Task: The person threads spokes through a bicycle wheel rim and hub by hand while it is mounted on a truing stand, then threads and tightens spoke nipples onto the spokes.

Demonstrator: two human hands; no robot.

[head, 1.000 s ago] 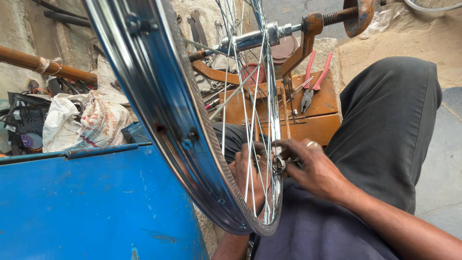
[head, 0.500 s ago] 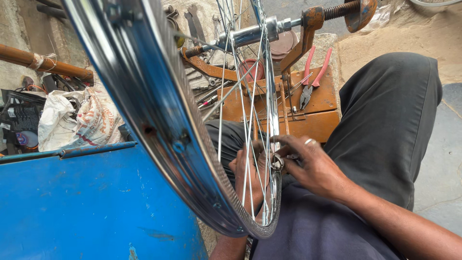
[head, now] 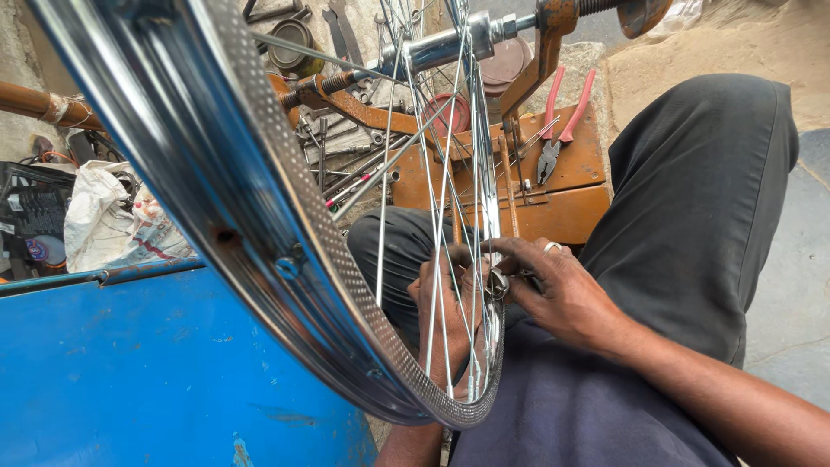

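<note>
A chrome bicycle wheel rim (head: 259, 216) with thin steel spokes (head: 441, 199) stands upright in an orange truing stand (head: 553, 35), its hub (head: 437, 47) at the top. My left hand (head: 450, 303) reaches behind the spokes near the rim's bottom and steadies them. My right hand (head: 553, 290), a ring on one finger, pinches a small metal spoke tool (head: 499, 283) at a spoke close to the rim. Both hands meet over my lap in dark trousers (head: 692, 216).
An orange wooden box (head: 562, 199) holds red-handled pliers (head: 558, 130). Wrenches and loose tools (head: 346, 147) lie beyond the wheel. A blue metal surface (head: 130, 372) fills the lower left, with a white bag (head: 104, 225) and clutter behind it.
The view has shifted a little, so the rim sits further left. My hands stay at the same spoke with small finger movements.
</note>
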